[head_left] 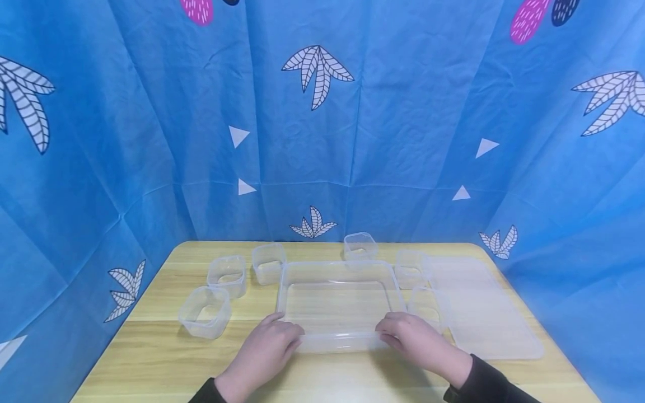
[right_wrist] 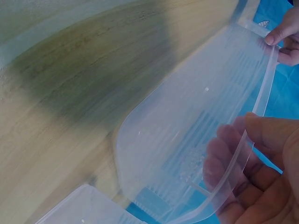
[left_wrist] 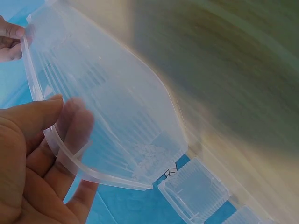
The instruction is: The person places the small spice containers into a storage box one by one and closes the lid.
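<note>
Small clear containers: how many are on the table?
6. Left of the large box, the near-left container, mid-left container and far-left container. Behind it, the back container. On its right, the far-right container and near-right container.

Large box: smooth, translucent plastic (glossy along the rim); small tubs: translucent plastic too; flat panel: cloudy plastic; table: wood-grained, smooth; backdrop: creased cloth.

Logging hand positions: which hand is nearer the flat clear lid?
Right. The right hand grips the big container by its near rim, left of the flat clear lid; the left hand grips that rim farther left.
</note>
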`<action>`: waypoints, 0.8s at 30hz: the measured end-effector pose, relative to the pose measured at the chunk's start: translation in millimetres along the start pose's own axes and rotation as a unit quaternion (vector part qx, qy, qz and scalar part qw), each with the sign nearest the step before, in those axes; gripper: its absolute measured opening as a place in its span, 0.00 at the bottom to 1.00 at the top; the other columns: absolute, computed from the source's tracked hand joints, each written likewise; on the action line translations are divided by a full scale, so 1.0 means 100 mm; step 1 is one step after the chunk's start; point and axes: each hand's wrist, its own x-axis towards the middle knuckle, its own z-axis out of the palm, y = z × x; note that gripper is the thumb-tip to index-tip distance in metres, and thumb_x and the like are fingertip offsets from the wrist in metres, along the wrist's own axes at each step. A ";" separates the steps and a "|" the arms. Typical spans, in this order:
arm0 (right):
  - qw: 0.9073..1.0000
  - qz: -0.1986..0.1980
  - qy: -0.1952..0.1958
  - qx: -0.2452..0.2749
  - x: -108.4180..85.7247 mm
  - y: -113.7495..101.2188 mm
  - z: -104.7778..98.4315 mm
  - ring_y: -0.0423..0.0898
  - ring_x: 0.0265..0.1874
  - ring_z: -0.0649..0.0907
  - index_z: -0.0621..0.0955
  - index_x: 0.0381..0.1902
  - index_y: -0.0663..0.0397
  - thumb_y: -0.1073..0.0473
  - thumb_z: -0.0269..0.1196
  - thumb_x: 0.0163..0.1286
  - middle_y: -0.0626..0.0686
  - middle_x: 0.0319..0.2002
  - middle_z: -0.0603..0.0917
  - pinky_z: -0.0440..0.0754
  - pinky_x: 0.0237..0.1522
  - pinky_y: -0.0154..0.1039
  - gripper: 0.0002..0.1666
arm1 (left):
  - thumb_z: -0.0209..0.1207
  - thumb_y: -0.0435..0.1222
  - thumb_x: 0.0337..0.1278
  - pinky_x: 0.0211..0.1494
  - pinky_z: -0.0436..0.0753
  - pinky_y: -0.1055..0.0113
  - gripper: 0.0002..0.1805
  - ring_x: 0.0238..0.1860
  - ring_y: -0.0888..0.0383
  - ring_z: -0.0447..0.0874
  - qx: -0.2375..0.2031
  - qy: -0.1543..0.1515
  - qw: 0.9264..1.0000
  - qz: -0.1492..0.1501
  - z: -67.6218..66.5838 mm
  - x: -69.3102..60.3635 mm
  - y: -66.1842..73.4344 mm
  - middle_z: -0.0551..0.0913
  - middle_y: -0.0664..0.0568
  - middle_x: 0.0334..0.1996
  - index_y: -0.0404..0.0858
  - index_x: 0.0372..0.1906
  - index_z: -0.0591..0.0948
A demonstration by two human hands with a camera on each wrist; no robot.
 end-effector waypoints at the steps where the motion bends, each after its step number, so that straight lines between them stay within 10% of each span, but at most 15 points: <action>1: 1.000 0.001 -0.001 0.001 0.00 0.00 0.00 0.38 0.38 0.84 0.87 0.39 0.53 0.65 0.67 0.66 0.42 0.36 0.85 0.85 0.40 0.36 0.05 | 0.68 0.33 0.55 0.62 0.78 0.47 0.05 0.34 0.66 0.84 -0.001 0.003 1.000 0.003 0.00 0.00 0.00 0.84 0.63 0.28 0.46 0.31 0.83; 24: 0.999 0.002 -0.017 0.031 0.02 0.01 0.02 0.36 0.38 0.81 0.86 0.41 0.52 0.65 0.64 0.69 0.40 0.36 0.82 0.83 0.40 0.34 0.06 | 0.66 0.34 0.57 0.48 0.79 0.61 0.03 0.33 0.65 0.84 0.006 0.005 1.000 0.011 -0.01 0.02 -0.03 0.85 0.63 0.29 0.47 0.33 0.84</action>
